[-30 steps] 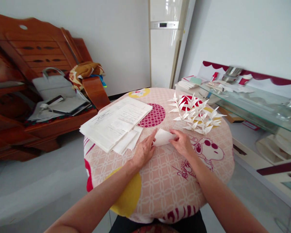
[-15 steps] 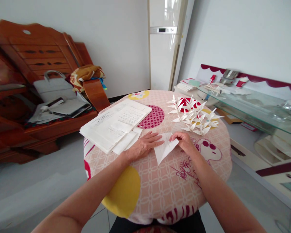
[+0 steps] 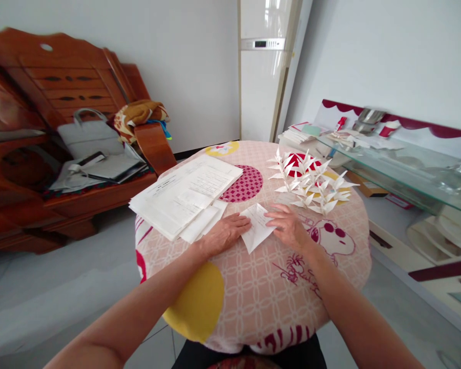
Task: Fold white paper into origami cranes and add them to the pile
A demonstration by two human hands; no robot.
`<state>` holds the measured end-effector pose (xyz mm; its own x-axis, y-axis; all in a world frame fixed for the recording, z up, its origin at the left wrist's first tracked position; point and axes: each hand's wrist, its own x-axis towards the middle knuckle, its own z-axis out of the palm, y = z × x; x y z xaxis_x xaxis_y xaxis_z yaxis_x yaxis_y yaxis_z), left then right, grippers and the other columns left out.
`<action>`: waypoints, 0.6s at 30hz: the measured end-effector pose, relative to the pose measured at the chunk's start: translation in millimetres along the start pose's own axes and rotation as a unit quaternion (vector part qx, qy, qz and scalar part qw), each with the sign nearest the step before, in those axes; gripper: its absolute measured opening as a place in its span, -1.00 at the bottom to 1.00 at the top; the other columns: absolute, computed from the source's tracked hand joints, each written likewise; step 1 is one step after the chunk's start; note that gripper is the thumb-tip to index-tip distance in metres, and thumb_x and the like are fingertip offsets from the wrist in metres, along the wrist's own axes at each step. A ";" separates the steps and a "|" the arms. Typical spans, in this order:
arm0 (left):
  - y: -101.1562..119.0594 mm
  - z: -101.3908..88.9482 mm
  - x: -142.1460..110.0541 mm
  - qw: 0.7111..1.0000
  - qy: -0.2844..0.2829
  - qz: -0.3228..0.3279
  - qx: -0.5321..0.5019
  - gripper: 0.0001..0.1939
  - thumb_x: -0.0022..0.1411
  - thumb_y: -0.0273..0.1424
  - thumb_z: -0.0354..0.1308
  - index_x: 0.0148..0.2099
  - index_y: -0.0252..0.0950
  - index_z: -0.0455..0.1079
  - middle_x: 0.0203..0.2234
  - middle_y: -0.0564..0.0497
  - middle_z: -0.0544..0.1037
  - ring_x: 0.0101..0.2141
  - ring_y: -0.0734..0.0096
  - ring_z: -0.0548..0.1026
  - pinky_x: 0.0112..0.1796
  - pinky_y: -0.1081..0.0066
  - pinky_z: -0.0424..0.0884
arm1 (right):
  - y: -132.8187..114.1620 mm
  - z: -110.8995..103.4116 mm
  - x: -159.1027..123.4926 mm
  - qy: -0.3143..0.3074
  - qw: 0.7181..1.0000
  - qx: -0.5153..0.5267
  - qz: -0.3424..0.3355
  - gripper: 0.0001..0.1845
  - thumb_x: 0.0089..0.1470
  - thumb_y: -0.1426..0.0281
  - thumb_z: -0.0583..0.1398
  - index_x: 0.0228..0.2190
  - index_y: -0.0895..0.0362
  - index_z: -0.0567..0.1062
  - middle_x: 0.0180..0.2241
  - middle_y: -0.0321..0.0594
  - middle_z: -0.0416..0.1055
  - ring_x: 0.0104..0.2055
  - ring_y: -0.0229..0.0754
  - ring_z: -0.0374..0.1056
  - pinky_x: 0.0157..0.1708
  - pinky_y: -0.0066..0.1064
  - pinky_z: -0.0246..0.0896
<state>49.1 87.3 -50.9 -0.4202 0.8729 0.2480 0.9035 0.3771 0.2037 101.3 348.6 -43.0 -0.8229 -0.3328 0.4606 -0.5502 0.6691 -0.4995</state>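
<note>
A folded piece of white paper (image 3: 257,230), now diamond-shaped with faint writing, lies on the cloth-covered round table (image 3: 246,287) in front of me. My left hand (image 3: 226,232) rests flat, its fingertips on the paper's left edge. From the other side, my right hand (image 3: 289,227) touches the right edge with fingers apart; its thumb is hard to make out. Just beyond my right hand stand several folded white paper cranes (image 3: 311,179). A stack of printed sheets (image 3: 188,192) lies up and left of my left hand, with smaller paper pieces (image 3: 203,221) at its near edge.
To the left stands a carved wooden armchair (image 3: 69,87) with a grey bag (image 3: 92,137) and folded cloth (image 3: 140,118) on it. A glass-topped cabinet (image 3: 399,174) runs along the right, carrying papers and containers. A tall white appliance (image 3: 261,87) stands behind the table.
The paper has gone from a triangular shape to a diamond as its right flap was laid over. My right fingers have gone from pinching its corner to spreading along its edge. My left fingers drew back slightly.
</note>
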 end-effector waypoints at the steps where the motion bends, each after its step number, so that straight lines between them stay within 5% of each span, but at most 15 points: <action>1: 2.5 -1.3 -1.1 1.000 0.002 -0.004 -0.007 -0.62 0.36 -0.56 -0.02 0.14 -0.30 0.45 0.13 -0.21 0.50 0.17 0.16 0.44 0.23 0.02 0.31 | -1.9 0.7 0.2 -0.017 1.000 -0.007 -0.010 -0.65 -0.13 0.66 0.18 -0.41 0.04 0.66 -0.13 -0.17 0.62 0.12 0.05 0.37 0.13 0.00 0.24; 5: 8.3 -6.5 -3.4 0.997 0.005 -0.017 -0.073 -0.67 0.36 -0.53 -0.02 0.04 -0.27 0.51 0.06 -0.18 0.55 0.09 0.25 0.51 0.10 0.22 0.44 | -5.0 -1.6 0.3 -0.072 0.997 0.017 -0.015 -0.72 -0.02 0.60 0.16 -0.48 0.06 0.64 -0.33 -0.16 0.63 -0.21 -0.07 0.48 -0.07 -0.16 0.32; 8: 9.1 -10.0 -2.5 0.986 0.032 -0.051 -0.155 -0.73 0.37 -0.44 0.02 -0.09 -0.24 0.56 -0.06 -0.14 0.61 -0.01 0.26 0.55 0.02 0.29 0.46 | -2.3 -6.8 -1.3 -0.092 0.993 0.068 0.042 -0.81 0.02 0.49 0.21 -0.52 0.07 0.62 -0.39 -0.20 0.60 -0.29 -0.12 0.46 -0.17 -0.29 0.32; 13: 9.1 -13.3 5.0 0.949 0.059 -0.217 -0.221 -0.66 0.33 -0.30 0.04 -0.46 -0.31 0.42 -0.57 0.09 0.44 -0.49 0.49 0.38 -0.43 0.50 0.27 | 3.8 -6.2 -1.2 -0.059 0.975 0.112 0.185 -0.78 0.04 0.36 0.21 -0.58 0.13 0.56 -0.63 -0.38 0.38 -0.53 -0.27 0.26 -0.47 -0.46 0.12; 16: 7.0 -12.7 12.0 0.930 0.073 -0.280 -0.227 -0.66 0.26 -0.33 0.06 -0.55 -0.33 0.31 -0.68 0.16 0.26 -0.58 0.56 0.21 -0.51 0.50 0.09 | 4.6 0.0 1.4 -0.029 0.960 0.152 0.233 -0.80 -0.01 0.40 0.19 -0.39 0.15 0.63 -0.58 -0.39 0.41 -0.54 -0.29 0.25 -0.48 -0.48 0.10; 18: 4.9 -11.6 16.8 0.924 0.078 -0.306 -0.215 -0.73 0.21 -0.35 0.09 -0.52 -0.32 0.38 -0.67 0.16 0.31 -0.57 0.55 0.24 -0.50 0.48 0.09 | 3.9 3.5 2.5 -0.016 0.958 0.150 0.244 -0.63 -0.05 0.44 0.19 -0.18 0.18 0.64 -0.60 -0.41 0.39 -0.56 -0.30 0.21 -0.50 -0.49 0.07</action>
<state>45.5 100.3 -34.8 -0.8793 0.4678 0.0888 0.3892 0.5985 0.7003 96.6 348.0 -46.4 -0.9939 -0.0516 0.0979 -0.1103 0.5312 -0.8400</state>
